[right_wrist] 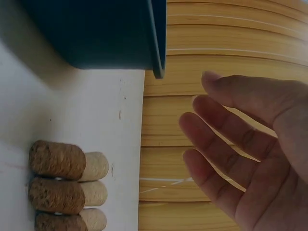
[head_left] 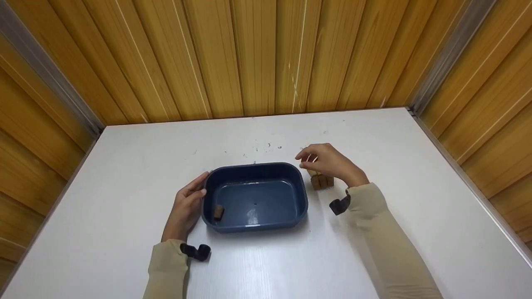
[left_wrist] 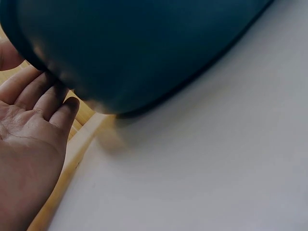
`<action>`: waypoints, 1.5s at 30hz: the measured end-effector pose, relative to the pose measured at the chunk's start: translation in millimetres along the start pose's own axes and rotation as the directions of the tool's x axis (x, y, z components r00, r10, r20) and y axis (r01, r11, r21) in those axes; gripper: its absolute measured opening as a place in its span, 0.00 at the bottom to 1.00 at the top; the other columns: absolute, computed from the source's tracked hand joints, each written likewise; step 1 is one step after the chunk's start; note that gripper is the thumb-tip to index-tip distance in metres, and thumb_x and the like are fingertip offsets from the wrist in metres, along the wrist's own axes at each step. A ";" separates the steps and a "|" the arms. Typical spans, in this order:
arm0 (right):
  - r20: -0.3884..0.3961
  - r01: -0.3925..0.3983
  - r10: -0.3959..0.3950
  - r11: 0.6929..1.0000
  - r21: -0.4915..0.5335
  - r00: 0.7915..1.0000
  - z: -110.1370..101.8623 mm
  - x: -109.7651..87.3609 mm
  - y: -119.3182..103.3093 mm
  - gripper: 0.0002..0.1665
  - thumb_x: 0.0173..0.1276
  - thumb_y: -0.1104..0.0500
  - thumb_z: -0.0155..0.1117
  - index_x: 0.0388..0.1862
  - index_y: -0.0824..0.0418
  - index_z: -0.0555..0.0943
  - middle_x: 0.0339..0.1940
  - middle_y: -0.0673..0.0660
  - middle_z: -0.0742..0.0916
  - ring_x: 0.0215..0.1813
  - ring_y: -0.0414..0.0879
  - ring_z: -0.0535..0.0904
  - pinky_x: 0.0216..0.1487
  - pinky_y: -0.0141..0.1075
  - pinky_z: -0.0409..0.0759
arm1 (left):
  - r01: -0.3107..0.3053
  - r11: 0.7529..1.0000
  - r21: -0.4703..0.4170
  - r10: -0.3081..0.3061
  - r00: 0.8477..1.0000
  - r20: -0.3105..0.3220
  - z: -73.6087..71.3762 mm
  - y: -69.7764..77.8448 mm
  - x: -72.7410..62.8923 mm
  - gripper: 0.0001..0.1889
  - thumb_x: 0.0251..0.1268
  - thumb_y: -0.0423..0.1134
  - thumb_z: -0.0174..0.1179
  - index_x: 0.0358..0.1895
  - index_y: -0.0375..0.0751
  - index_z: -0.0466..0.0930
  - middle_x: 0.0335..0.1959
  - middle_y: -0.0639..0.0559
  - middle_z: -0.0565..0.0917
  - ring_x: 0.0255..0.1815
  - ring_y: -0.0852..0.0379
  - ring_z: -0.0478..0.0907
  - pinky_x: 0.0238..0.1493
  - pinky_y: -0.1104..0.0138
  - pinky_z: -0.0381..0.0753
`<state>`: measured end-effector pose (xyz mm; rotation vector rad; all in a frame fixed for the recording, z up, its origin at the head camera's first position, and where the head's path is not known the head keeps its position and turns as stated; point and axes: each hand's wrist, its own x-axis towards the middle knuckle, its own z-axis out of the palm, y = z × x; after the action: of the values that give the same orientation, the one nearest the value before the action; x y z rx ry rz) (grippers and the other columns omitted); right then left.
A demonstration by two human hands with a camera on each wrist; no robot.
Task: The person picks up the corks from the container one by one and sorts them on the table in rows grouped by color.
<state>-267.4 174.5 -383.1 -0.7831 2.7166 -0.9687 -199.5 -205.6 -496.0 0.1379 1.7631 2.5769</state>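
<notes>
A dark blue plastic basin (head_left: pixel 255 228) stands on the white table. My left hand (head_left: pixel 188 205) lies along its left side, and in the left wrist view the straight fingers (left_wrist: pixel 36 94) touch the outer wall. Inside, at the near left corner, lies one small brown cork (head_left: pixel 218 212). My right hand (head_left: pixel 328 161) hovers just off the basin's right rim, above a row of corks, its fingers loosely bent with nothing between them. Three of these corks (right_wrist: pixel 57 160) show in the right wrist view, brown bodies with pale cream ends, side by side. The hand partly hides them in the head view.
The white tabletop (head_left: pixel 124 178) extends around the basin, with dark scuff marks behind it. Wood-patterned panels (head_left: pixel 257 58) rise at the back and both sides. A black strap with a small camera (head_left: pixel 340 205) sits on the right wrist, another (head_left: pixel 196 251) on the left.
</notes>
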 end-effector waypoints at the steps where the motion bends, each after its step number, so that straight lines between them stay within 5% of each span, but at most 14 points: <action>1: 0.013 0.010 -0.010 1.000 0.001 1.000 1.0 2.6 -3.6 0.14 0.66 0.61 0.63 0.50 0.62 0.83 0.42 0.59 0.87 0.43 0.50 0.82 0.44 0.42 0.81 | 0.001 1.000 0.001 -0.001 1.000 -0.003 -0.1 0.0 0.0 0.29 0.63 0.23 0.50 0.69 0.25 0.59 0.69 0.46 0.70 0.66 0.68 0.69 0.68 0.75 0.66; 12: 0.157 0.133 -0.138 0.990 0.044 0.978 20.1 34.4 -31.6 0.16 0.63 0.62 0.66 0.50 0.63 0.83 0.49 0.61 0.86 0.49 0.52 0.83 0.53 0.44 0.82 | -0.002 1.000 -0.009 0.002 1.000 0.008 -2.2 -0.3 -2.5 0.29 0.63 0.23 0.50 0.70 0.25 0.59 0.69 0.45 0.70 0.66 0.67 0.70 0.68 0.74 0.66; 23: 0.290 0.240 -0.271 0.961 0.136 0.918 55.3 60.2 -54.0 0.18 0.62 0.65 0.67 0.52 0.64 0.83 0.49 0.61 0.87 0.47 0.49 0.85 0.49 0.33 0.83 | 0.009 1.000 -0.015 -0.009 1.000 -0.007 -2.8 -2.7 -1.7 0.29 0.62 0.23 0.50 0.69 0.25 0.60 0.71 0.41 0.67 0.66 0.67 0.70 0.68 0.73 0.67; 34: 0.378 0.268 -0.330 0.941 0.208 0.865 88.8 83.9 -76.0 0.20 0.61 0.66 0.67 0.53 0.65 0.83 0.50 0.61 0.87 0.50 0.49 0.84 0.50 0.30 0.82 | 0.014 0.998 -0.066 -0.014 1.000 0.007 -0.2 0.2 0.7 0.28 0.63 0.22 0.48 0.69 0.26 0.61 0.69 0.45 0.71 0.67 0.64 0.70 0.67 0.73 0.68; 45: 0.502 0.202 -0.264 0.964 0.174 0.823 117.6 95.4 -90.8 0.21 0.59 0.67 0.68 0.53 0.61 0.83 0.50 0.56 0.88 0.52 0.45 0.84 0.52 0.28 0.80 | 0.021 0.998 -0.065 -0.021 1.000 -0.001 0.7 -0.2 1.6 0.29 0.62 0.20 0.47 0.69 0.24 0.59 0.72 0.39 0.65 0.66 0.65 0.71 0.66 0.73 0.70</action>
<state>-273.9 1.0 -415.0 -1.1798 2.1114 -0.7939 -201.0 -204.8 -495.8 0.1152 1.6690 2.6167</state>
